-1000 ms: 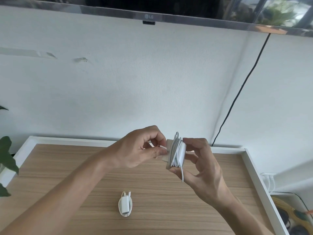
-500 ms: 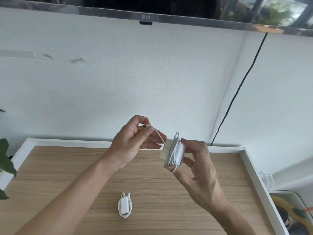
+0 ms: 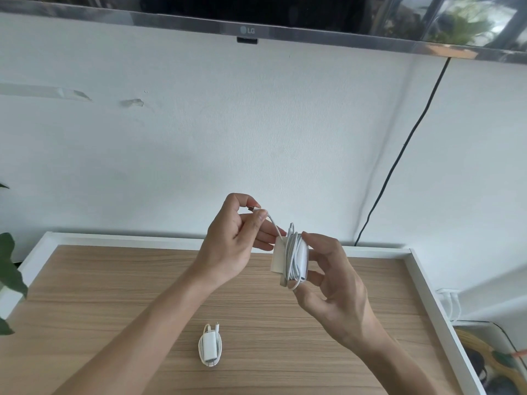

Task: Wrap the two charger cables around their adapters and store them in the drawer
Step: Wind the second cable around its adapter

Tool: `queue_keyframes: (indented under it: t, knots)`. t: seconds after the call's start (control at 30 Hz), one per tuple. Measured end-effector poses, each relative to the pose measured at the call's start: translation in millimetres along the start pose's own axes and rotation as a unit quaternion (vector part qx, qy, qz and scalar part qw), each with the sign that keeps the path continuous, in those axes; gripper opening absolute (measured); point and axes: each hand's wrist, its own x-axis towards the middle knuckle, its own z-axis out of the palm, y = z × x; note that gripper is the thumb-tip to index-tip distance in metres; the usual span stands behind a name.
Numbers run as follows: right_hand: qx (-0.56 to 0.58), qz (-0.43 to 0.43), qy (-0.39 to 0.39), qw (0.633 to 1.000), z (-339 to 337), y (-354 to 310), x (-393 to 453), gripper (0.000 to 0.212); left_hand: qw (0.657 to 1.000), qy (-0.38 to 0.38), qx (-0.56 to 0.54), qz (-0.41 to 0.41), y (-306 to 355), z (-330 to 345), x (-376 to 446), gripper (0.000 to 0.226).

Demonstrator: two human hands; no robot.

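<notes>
My right hand (image 3: 333, 283) grips a large white adapter (image 3: 291, 259) held above the wooden tabletop, with its white cable wound around it in several loops. My left hand (image 3: 233, 238) pinches the free plug end of that cable (image 3: 258, 210) between thumb and forefinger, up and to the left of the adapter; a short length of cable runs taut between them. A smaller white adapter (image 3: 210, 346) with its cable coiled around it lies on the tabletop near me. No drawer is in view.
The wooden tabletop (image 3: 114, 295) has a raised white rim (image 3: 427, 292). A TV (image 3: 248, 29) hangs on the white wall, with a black cord (image 3: 399, 158) running down at right. Plant leaves (image 3: 8, 269) at the left edge. Clutter sits on the floor at the lower right.
My left hand has drawn the cable's plug end up and away to the left of the adapter. My right hand still holds the wound adapter, slightly lowered.
</notes>
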Motion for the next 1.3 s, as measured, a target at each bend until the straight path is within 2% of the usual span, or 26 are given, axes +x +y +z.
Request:
queue_keyframes:
  t: [0.23,0.37,0.77,0.93,1.07,1.3]
  knots:
    - [0.027,0.011,-0.018,0.999,-5,-7,-3,0.058,0.997,0.015,0.073,0.033,3,3,-1,0.011]
    - [0.017,0.026,0.009,0.999,-5,-8,-3,0.069,0.997,0.009,0.069,0.033,3,5,-2,0.01]
    - [-0.017,-0.009,0.003,1.0,1,4,-7,0.063,0.998,0.035,0.056,-0.014,-11,8,3,0.01]
    - [-0.046,0.002,-0.015,0.999,-1,9,-7,0.064,0.998,0.017,0.04,-0.038,-16,4,4,0.007]
    - [0.036,0.049,-0.064,0.996,-8,10,-8,0.064,0.998,-0.007,-0.013,-0.064,-18,-10,8,0.007]
    - [0.153,0.118,-0.117,0.974,-24,0,-10,0.056,0.989,-0.08,-0.085,-0.095,-19,-14,12,0.02]
